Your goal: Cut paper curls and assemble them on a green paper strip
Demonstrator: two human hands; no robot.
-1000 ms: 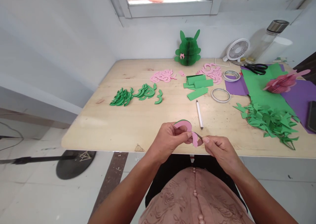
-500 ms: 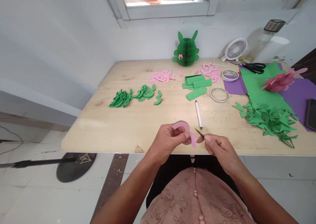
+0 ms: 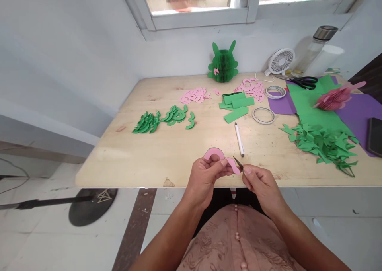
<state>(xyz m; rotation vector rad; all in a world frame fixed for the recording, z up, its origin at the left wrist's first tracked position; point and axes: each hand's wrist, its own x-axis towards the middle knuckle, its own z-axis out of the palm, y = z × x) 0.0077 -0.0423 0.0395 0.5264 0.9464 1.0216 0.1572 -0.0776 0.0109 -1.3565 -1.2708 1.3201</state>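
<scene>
My left hand (image 3: 207,173) is closed, with thumb and fingers pinching a pink curved paper piece (image 3: 212,152) above the table's front edge. A thin dark rim shows along the arch of this wavy piece. My right hand (image 3: 259,179) is closed around dark pointed tweezers (image 3: 238,162), whose tips lie against or just beside the right end of the pink piece; contact cannot be made out. Their rear part is hidden in the palm. A white pen (image 3: 239,139) lies just beyond the tweezers.
Green curved cutouts (image 3: 146,121) and pink cutouts (image 3: 195,95) lie in piles. Green strips (image 3: 237,104), tape rolls (image 3: 264,116), black scissors (image 3: 304,82) and green scraps (image 3: 322,143) spread rightward. A green paper honeycomb figure (image 3: 224,66) and a white fan (image 3: 281,61) stand at the back.
My left hand has turned the pink piece flatter, its tail now pointing right. My right hand has moved slightly left, bringing the tweezers to that tail. The view has shifted a little.
</scene>
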